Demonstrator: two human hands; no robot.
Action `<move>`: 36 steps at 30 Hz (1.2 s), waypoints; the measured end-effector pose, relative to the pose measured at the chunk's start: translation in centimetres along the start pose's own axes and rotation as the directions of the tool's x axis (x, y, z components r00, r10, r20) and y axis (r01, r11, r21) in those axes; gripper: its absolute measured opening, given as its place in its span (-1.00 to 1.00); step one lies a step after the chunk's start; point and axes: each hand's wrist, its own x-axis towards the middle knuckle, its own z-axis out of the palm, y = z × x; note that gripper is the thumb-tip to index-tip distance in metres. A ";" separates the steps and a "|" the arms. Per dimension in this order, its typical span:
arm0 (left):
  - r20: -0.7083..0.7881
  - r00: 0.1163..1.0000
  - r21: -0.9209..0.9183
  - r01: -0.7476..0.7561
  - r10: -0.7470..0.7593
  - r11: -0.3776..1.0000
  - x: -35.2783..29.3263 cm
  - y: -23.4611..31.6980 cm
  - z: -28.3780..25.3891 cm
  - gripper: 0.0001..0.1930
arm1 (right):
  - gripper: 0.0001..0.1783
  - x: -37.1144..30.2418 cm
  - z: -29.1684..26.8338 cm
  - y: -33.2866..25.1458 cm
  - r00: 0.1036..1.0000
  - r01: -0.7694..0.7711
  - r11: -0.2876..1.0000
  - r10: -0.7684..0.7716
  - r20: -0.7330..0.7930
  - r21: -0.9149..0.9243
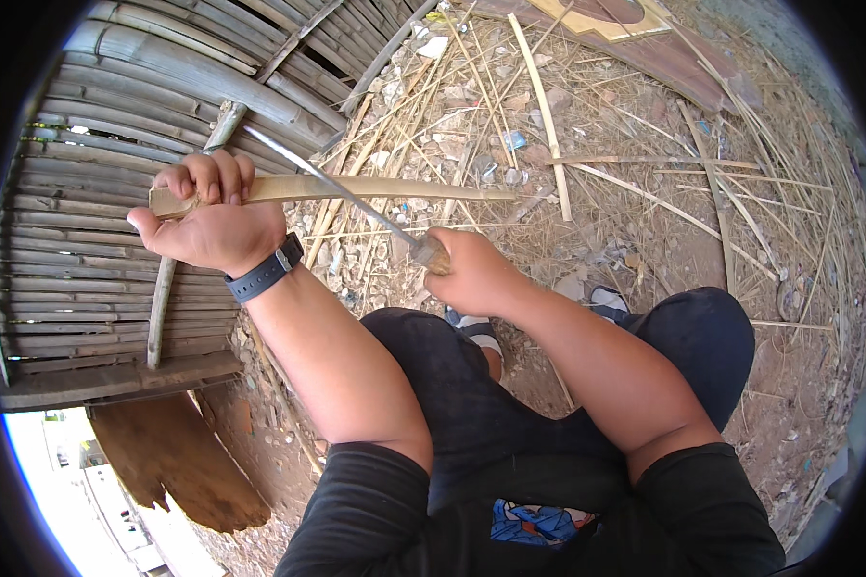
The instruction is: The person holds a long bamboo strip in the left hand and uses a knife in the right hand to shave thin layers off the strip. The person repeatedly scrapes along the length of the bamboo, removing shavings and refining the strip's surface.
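Observation:
My left hand (pixel 223 226), with a dark watch on its wrist, is closed around one end of a split bamboo strip (pixel 394 187). The pale strip reaches out to the right, roughly level, and tapers at its far end. In my right hand (pixel 476 274) is the wooden handle of a long knife (pixel 370 213). Its narrow metal blade, seen nearly edge-on, slants up and left and crosses in front of the strip. Whether blade and strip touch, I cannot tell.
A bamboo slat wall (pixel 106 231) stands close on my left, with a brown sheet (pixel 173 462) below it. Bamboo strips (pixel 546 115), shavings and rubble litter the ground. A wooden board (pixel 635 53) lies at the far right. My feet, in striped footwear (pixel 478 333), are just beyond the knife.

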 end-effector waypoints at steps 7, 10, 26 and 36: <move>-0.069 0.997 0.056 -0.020 0.024 0.998 0.7 -0.1 -1.8 -0.46 | -0.53 0.9 -0.4 6.6 0.955 -0.290 0.955 0.293 0.038 -0.055; -0.074 0.997 0.029 -0.024 0.026 0.999 0.5 -0.4 -1.0 -0.43 | -0.56 0.8 -0.7 4.7 0.979 -0.203 0.978 0.204 0.019 -0.042; -0.010 1.000 0.034 -0.026 0.026 0.999 0.5 -0.6 -0.4 -0.41 | -0.53 0.7 0.8 9.9 0.915 -0.395 0.919 0.393 -0.086 0.003; -0.048 0.999 0.034 0.014 -0.012 0.999 0.2 -0.6 0.8 -0.41 | -0.55 -0.9 2.2 15.1 0.918 -0.371 0.926 0.377 -0.125 0.072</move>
